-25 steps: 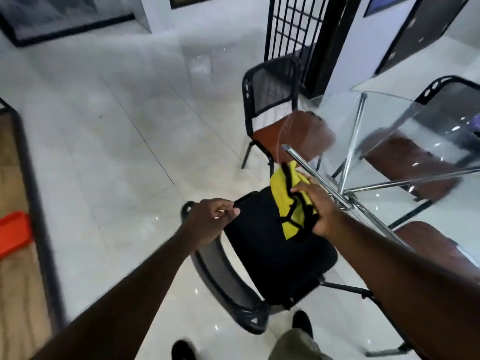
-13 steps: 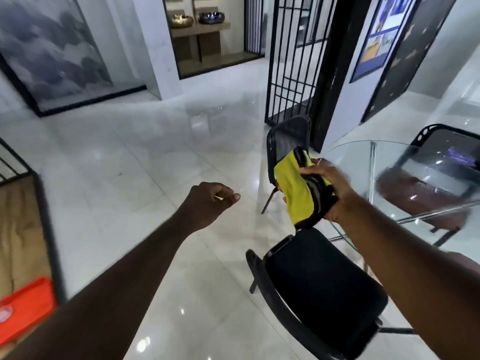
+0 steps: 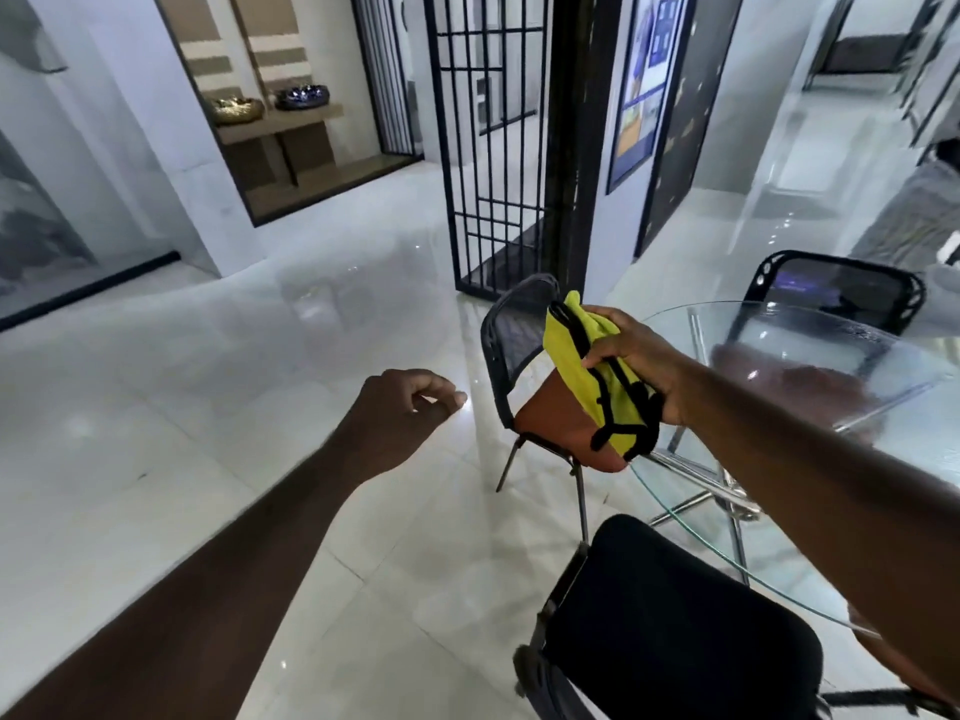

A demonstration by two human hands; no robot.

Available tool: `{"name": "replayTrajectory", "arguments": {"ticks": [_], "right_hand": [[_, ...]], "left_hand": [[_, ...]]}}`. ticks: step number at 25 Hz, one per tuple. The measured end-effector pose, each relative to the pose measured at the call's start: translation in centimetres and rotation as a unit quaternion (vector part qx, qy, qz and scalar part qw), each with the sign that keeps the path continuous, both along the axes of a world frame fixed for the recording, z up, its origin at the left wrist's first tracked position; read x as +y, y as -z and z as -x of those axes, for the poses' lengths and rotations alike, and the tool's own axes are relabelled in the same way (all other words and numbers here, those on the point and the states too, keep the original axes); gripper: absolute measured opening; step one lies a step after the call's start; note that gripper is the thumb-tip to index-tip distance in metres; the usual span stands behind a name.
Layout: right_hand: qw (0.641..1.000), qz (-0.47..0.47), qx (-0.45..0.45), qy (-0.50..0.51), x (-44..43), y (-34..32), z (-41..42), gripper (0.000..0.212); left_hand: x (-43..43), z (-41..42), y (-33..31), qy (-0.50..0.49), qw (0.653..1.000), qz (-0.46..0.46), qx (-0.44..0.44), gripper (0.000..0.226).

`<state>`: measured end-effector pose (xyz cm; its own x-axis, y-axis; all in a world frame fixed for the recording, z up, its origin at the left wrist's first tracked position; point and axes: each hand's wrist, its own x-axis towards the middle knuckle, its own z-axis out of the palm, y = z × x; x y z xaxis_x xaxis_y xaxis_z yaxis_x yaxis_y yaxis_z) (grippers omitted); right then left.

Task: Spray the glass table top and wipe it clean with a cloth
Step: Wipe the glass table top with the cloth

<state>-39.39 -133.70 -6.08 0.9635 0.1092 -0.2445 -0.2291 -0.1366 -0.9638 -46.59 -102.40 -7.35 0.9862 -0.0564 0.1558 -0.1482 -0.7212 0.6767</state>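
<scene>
Right hand (image 3: 639, 366) grips the yellow cloth (image 3: 584, 376) beside the glass desk's (image 3: 810, 324) left edge. Left hand (image 3: 405, 407) hangs loosely curled, empty (no sprayer visible). Next, likely: press the cloth flat and wipe.

Round glass table top (image 3: 810, 350) rests on crossed chrome legs (image 3: 696, 491).

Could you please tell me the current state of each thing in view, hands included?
Yellow cloth with black trim: bunched, off the glass, gripped by the right hand.
Left hand: loosely curled, holding nothing.
Round glass table top: cloth not on it; droplets seem to sit near far edge.
Orange-seated mesh chair: upright beside the table.
Black padded chair: upright, nearest the camera.
</scene>
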Motion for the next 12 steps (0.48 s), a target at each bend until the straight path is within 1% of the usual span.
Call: {"name": "replayTrajectory", "arguments": {"ticks": [3, 6, 9, 12], "right_hand": [[0.999, 0.043, -0.005, 0.008, 0.6, 0.3, -2.1, 0.070], [0.995, 0.087, -0.014, 0.041, 1.1, 0.6, -3.9, 0.070], [0.982, 0.144, -0.024, 0.117, 0.9, 1.0, -4.7, 0.070], [0.964, 0.202, -0.022, 0.170, 1.3, 1.5, -4.6, 0.071]], "left_hand": [[1.0, -5.1, 0.7, 0.017, 1.000, 0.024, -0.005, 0.013], [1.8, -10.3, 1.9, 0.066, 0.998, 0.005, 0.008, 0.014], [2.5, -15.4, 3.5, 0.137, 0.990, 0.005, 0.019, 0.024], [2.2, -19.9, 4.6, 0.192, 0.981, 0.016, 0.030, 0.025]]}}
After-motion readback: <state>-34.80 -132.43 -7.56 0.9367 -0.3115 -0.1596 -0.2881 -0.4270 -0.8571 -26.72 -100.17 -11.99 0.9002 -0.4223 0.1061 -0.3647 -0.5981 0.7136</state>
